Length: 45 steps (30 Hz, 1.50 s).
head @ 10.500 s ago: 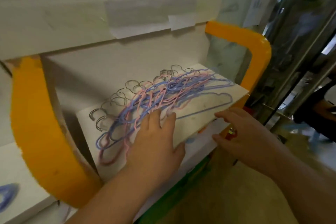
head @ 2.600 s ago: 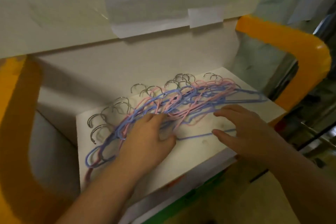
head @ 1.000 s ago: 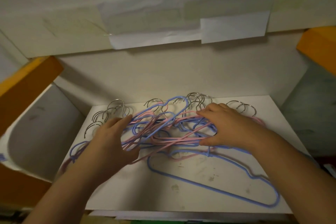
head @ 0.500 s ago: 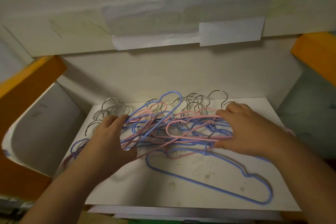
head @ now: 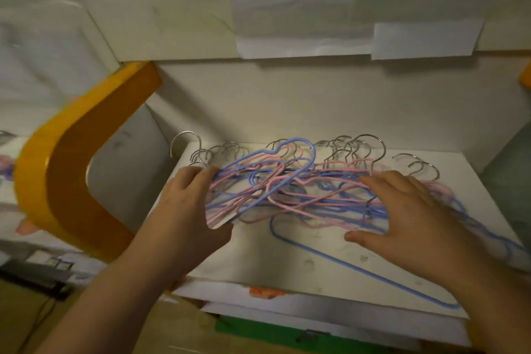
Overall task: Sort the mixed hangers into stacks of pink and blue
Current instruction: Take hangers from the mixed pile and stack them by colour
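Gripping the tangled pink and blue hangers [head: 290, 192] at the shelf's [head: 330, 270] back edge, my left hand [head: 189, 210] clutches light, snag-prone wire shoulders while my right hand [head: 402, 210] rests open.

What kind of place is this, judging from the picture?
Probably a shop display or storage corner, though not certain. A white shelf with an orange curved frame holds a pile of pink and blue hangers, and paper sheets are taped above.
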### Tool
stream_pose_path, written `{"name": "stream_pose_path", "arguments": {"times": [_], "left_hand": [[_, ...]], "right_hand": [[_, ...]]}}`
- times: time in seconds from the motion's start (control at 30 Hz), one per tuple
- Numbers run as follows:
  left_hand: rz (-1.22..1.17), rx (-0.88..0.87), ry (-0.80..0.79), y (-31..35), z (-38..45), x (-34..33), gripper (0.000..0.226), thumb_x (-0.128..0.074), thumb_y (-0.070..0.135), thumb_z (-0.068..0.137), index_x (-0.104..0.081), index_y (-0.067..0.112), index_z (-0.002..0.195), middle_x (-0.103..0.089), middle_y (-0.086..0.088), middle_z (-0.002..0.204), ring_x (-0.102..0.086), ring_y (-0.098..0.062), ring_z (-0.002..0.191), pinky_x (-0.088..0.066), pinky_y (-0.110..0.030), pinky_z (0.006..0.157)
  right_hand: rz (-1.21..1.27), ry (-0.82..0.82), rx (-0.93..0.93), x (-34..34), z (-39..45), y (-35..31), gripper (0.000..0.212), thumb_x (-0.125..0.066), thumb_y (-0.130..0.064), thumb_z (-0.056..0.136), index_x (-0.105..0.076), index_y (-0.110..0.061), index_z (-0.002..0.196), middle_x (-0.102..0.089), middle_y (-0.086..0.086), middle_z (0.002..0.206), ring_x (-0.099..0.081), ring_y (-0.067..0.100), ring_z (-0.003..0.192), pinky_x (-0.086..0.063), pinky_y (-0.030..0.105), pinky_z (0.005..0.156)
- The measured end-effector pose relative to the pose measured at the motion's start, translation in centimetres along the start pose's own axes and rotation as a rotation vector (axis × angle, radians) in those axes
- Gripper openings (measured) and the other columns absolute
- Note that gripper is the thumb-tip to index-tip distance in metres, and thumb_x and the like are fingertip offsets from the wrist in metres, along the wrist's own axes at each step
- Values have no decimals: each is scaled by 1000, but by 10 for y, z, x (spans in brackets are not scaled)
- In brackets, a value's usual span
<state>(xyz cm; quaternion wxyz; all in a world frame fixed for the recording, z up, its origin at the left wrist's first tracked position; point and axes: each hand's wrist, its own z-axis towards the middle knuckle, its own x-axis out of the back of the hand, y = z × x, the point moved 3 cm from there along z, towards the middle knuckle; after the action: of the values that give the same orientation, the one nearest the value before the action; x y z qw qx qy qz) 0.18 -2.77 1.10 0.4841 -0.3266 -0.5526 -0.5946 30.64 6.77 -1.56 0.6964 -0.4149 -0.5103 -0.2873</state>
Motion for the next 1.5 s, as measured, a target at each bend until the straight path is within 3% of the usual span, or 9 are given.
{"name": "stream_pose_path", "arguments": {"times": [0.17,0.37,0.5,0.6,0.77,0.93,1.07,1.27,1.5], "left_hand": [[-20,-3,116,-19,-67,34,96,-78,41,71,-21,35,148,-25,16,136,-28,-5,122,-44,-21,91],[-64,18,192,-81,-177,88,92,-77,43,71,-23,39,145,-20,28,133,-24,1,127,-37,-24,103],[-40,148,251,-143,-249,124,91,-76,40,73,-22,38,146,-19,27,133,-21,3,128,-33,-22,102],[-32,283,245,-189,-294,142,93,-78,38,72,-22,38,146,-17,29,128,-21,0,128,-34,-26,106],[-10,398,266,-255,-334,160,91,-81,38,67,-30,34,143,-22,26,120,-34,-9,123,-36,-28,102],[11,465,279,-321,-329,163,94,-85,34,63,-36,27,143,-28,22,117,-42,-10,111,-36,-26,94],[21,475,283,-375,-298,171,95,-84,35,63,-35,29,144,-29,22,120,-42,-12,117,-38,-29,98],[98,546,240,-447,-247,205,95,-79,40,70,-26,33,148,-26,19,129,-28,-6,125,-28,-21,100],[-14,606,237,-525,-184,229,98,-79,44,69,-20,40,148,-19,31,118,-29,-1,122,-37,-29,104]], "right_hand": [[5,64,43,-7,-16,-65,95,-58,-80,59,-49,-25,136,-48,-6,132,-45,20,124,-39,37,103],[56,40,129,-20,-49,-188,89,-75,-63,63,-43,-30,140,-43,-9,135,-36,15,126,-31,28,97],[40,41,213,-36,-69,-270,86,-70,-67,65,-43,-32,138,-44,-10,134,-36,14,126,-36,32,99],[65,25,263,-50,-77,-327,83,-67,-70,65,-44,-34,136,-45,-11,130,-37,12,120,-37,29,92],[61,-40,358,-70,-70,-408,95,-64,-75,65,-35,-34,145,-38,-13,142,-32,11,130,-34,33,107],[48,-70,447,-104,-37,-469,95,-59,-78,67,-30,-34,147,-36,-19,135,-32,5,125,-33,24,100],[113,-80,457,-136,13,-510,96,-59,-79,66,-30,-34,146,-36,-19,135,-32,5,126,-34,25,103],[179,-141,463,-166,99,-566,93,-59,-80,65,-32,-36,143,-35,-20,132,-30,2,125,-30,19,99],[172,-136,349,-186,173,-588,94,-59,-79,65,-31,-35,144,-36,-21,133,-30,3,127,-32,22,103]]}}
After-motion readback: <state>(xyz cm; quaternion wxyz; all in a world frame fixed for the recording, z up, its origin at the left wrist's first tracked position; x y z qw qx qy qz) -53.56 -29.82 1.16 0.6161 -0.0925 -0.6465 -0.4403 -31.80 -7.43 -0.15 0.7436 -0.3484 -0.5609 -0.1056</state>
